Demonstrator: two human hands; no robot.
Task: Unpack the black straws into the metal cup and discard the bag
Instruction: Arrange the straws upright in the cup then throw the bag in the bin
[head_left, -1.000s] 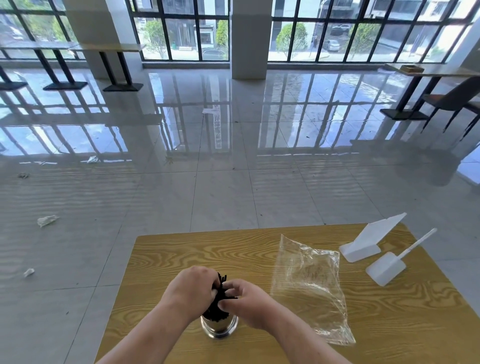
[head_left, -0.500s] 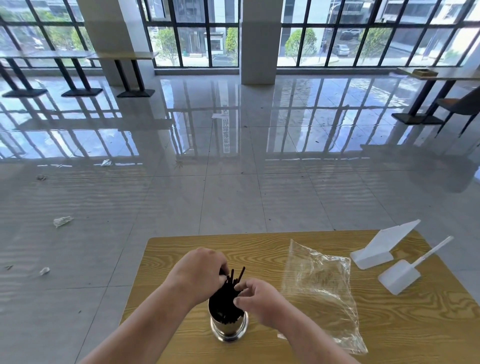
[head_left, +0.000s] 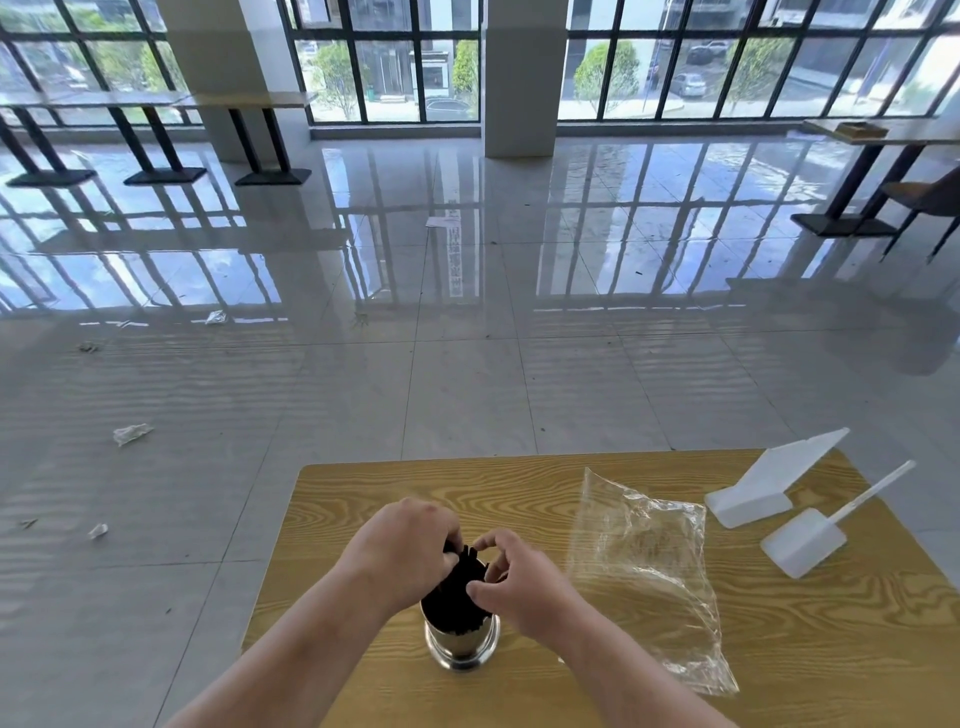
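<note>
A shiny metal cup (head_left: 461, 649) stands near the front of the wooden table (head_left: 519, 493). A bundle of black straws (head_left: 457, 592) stands in it, the tops sticking out above the rim. My left hand (head_left: 402, 551) wraps the straw tops from the left, and my right hand (head_left: 519, 582) pinches them from the right with its fingertips. Both hands hide part of the bundle. The clear plastic bag (head_left: 644, 571) lies flat and empty on the table, just right of my right hand.
A white plastic stand (head_left: 763, 483) and a white scoop with a long handle (head_left: 810, 535) lie at the table's right side. Beyond the table is a glossy tiled floor with scraps of litter (head_left: 132, 432), other tables and a chair (head_left: 930, 202) far off.
The camera has tilted and shifted a little. Both hands have stayed on the straw tops above the cup, closing in and pressing the loose tips together. The bag has not moved.
</note>
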